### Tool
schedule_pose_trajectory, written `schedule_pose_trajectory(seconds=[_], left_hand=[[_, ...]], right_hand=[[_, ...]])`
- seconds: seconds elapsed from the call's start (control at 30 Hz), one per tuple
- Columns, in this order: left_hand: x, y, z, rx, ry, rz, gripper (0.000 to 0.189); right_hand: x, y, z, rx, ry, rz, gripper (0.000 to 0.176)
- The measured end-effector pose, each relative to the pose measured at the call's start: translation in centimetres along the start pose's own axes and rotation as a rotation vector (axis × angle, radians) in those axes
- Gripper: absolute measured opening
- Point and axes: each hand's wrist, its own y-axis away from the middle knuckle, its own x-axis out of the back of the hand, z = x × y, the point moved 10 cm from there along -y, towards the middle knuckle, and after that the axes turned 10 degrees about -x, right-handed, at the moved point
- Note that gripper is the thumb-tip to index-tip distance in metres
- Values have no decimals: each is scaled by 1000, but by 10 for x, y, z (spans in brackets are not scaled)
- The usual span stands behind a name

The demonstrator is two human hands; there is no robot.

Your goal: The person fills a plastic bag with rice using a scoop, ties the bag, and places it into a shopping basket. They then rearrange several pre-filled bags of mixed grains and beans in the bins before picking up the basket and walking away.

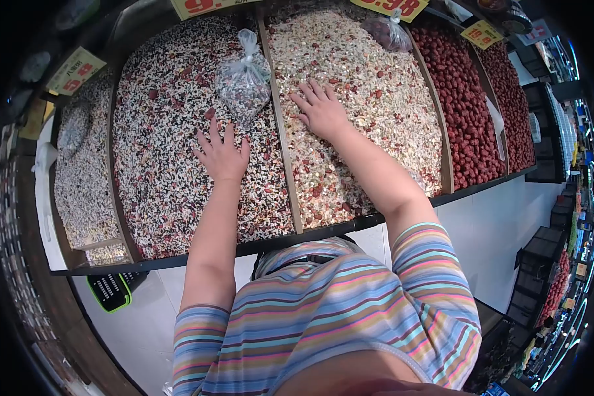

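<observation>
My left hand [222, 153] lies with spread fingers on the dark mixed grains [165, 152] in the wide left compartment, holding nothing. Palm down and fingers apart, my right hand [321, 112] rests on the paler grain mix [376, 132] in the compartment beside it. A wooden divider [283, 138] runs between the two hands. Just above my left hand, a knotted clear plastic bag of grains [244, 82] sits on the dark mix, touching neither hand.
Another knotted bag [388, 34] lies at the back of the pale mix. Red dates [459, 105] fill compartments to the right. Yellow price signs [76, 70] line the back. A black and green basket [110, 290] stands on the floor at left.
</observation>
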Motion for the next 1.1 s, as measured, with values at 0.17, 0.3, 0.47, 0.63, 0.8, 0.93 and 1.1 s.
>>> schedule_pose_trajectory(seconds=[0.17,0.3,0.47,0.63,0.8,0.93,1.1], left_hand=[[4,0,0,-6,24,18,48],[7,1,0,-10,41,37,48],[4,3,0,-13,42,34,48],[6,4,2,-12,45,28,48],[1,6,5,-3,59,-4,48],[-5,9,9,-20,14,-30,50],[-18,17,13,-20,16,-163,56]], right_hand=[[3,7,12,-99,32,-62,50],[1,8,11,-180,-3,-186,50],[53,54,-3,-296,-175,-80,44],[57,156,-46,-168,-373,-88,48],[57,228,-51,-122,-417,-49,50],[61,243,-42,-108,-478,3,52],[107,249,-18,-59,-646,174,52]])
